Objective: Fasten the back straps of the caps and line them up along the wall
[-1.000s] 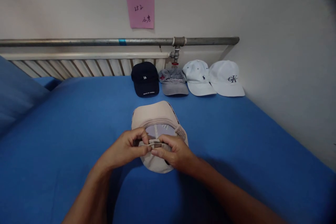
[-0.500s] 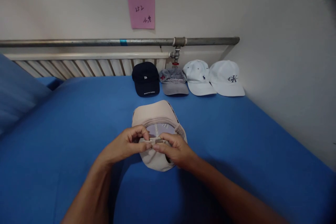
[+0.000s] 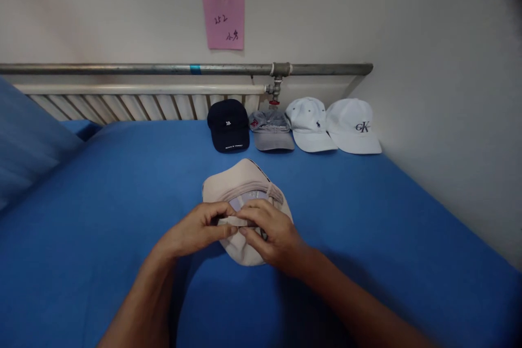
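Observation:
A beige cap lies upside down on the blue bed sheet, brim pointing away from me, pale lining showing. My left hand pinches the left end of the cap's rear adjuster strap. On the right end of that strap my right hand closes its fingers, covering the buckle. Both hands meet over the back opening of the cap.
Against the far wall stand a navy cap, a grey cap, a white cap and another white cap with a dark logo. Behind them run a metal pipe and a radiator. A pink note hangs above.
My right hand has slid left over the strap and now hides the buckle. The cap has shifted slightly under both hands. The view has tilted a little.

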Tool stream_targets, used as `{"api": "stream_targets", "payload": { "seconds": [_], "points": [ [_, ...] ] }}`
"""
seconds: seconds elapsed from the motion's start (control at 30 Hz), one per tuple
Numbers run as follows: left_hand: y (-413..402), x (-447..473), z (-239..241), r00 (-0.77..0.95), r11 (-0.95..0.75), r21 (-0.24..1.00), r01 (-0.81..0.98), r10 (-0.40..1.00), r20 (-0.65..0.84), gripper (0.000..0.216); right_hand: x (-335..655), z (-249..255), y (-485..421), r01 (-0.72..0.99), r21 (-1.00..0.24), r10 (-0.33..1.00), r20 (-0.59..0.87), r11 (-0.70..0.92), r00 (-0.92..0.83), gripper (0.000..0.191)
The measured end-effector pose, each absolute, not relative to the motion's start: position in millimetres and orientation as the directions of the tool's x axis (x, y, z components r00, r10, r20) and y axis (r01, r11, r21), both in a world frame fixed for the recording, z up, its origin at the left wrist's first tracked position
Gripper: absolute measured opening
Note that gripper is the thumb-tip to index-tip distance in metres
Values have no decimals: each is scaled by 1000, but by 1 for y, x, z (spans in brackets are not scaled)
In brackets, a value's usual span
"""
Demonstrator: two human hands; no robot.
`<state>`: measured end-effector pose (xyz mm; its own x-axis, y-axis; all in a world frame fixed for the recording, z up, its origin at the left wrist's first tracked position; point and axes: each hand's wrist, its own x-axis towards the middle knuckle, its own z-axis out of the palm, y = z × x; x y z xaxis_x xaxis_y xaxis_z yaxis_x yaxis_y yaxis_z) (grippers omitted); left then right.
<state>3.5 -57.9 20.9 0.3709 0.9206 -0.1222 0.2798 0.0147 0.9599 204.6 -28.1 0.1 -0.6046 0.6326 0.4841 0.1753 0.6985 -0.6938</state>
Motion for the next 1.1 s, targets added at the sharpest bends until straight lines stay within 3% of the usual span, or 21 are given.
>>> {"api": "stream_targets", "payload": {
  "seconds": [0.3, 0.47, 0.57, 0.67, 0.83, 0.93, 1.03, 1.1],
  "points": [
    [-54, 0, 16, 532, 33, 941, 337, 818, -220, 14, 206, -6, -27, 78, -690, 574, 529, 720, -625, 17],
    [-52, -1, 10, 523, 67, 934, 351, 813, -255, 11, 202, -7, -25, 115, -708, 577, 456, 696, -678, 24],
    [-51, 0, 7, 501, 88, 944, 319, 830, -246, 9, 200, -9, -24, 94, -685, 561, 501, 722, -659, 17],
    [-50, 1, 6, 485, 120, 952, 282, 838, -250, 12, 200, -11, -24, 92, -619, 520, 560, 780, -645, 17],
    [-50, 2, 9, 454, 179, 969, 173, 858, -239, 21, 201, -10, -24, 144, -398, 387, 640, 906, -664, 23],
    [-51, 2, 11, 436, 191, 969, 157, 867, -242, 21, 201, -8, -24, 133, -342, 338, 657, 930, -674, 21],
    [-52, 1, 12, 439, 194, 972, 133, 868, -234, 24, 201, -6, -25, 138, -395, 382, 645, 908, -662, 17],
    [-52, 1, 13, 436, 193, 976, 105, 873, -219, 28, 202, -4, -25, 86, -518, 444, 623, 851, -644, 12]
  ]
}}
